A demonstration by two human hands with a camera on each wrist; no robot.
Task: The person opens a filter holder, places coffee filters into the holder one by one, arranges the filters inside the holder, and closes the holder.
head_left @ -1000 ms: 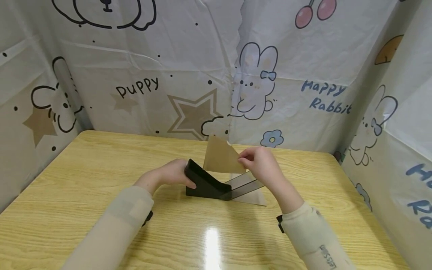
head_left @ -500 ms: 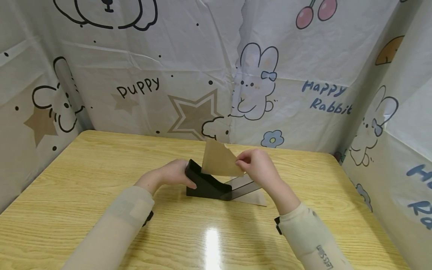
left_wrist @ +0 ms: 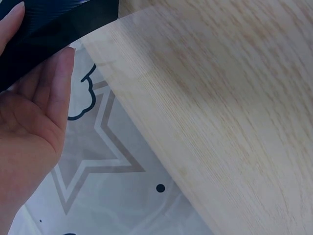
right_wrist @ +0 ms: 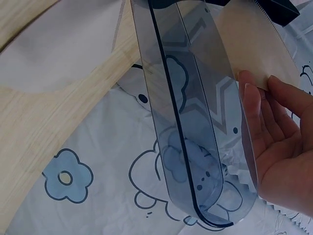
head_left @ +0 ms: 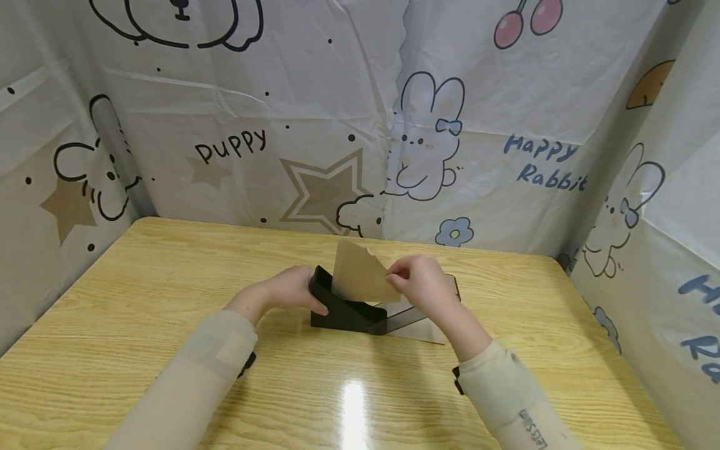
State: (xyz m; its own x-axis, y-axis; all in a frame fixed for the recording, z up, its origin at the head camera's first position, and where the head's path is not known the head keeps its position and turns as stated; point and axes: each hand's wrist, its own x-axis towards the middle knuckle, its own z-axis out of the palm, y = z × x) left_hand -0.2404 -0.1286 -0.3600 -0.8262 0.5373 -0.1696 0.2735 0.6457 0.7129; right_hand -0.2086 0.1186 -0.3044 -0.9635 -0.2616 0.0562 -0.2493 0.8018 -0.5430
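A black holder [head_left: 343,316] with a clear, tinted lid [head_left: 407,317] tilted up at its right stands on the table. My left hand [head_left: 290,287] grips the holder's left end; in the left wrist view the left hand [left_wrist: 36,112] has its fingers along the black side [left_wrist: 58,34]. Between thumb and fingers my right hand [head_left: 420,282] pinches the edge of a brown paper piece [head_left: 360,275], whose lower left part is behind the holder's wall. In the right wrist view the right hand [right_wrist: 281,132] pinches the paper [right_wrist: 249,41] beside the clear lid [right_wrist: 181,112].
A pale flat sheet [head_left: 423,330] lies on the wooden table [head_left: 270,387] beneath the lid, at the holder's right. White printed cloth [head_left: 315,94] hangs behind the table and along both sides.
My right hand has moved down and left with the brown paper, which is now lower against the black holder. More of the lid's far end shows. My left hand has stayed in place.
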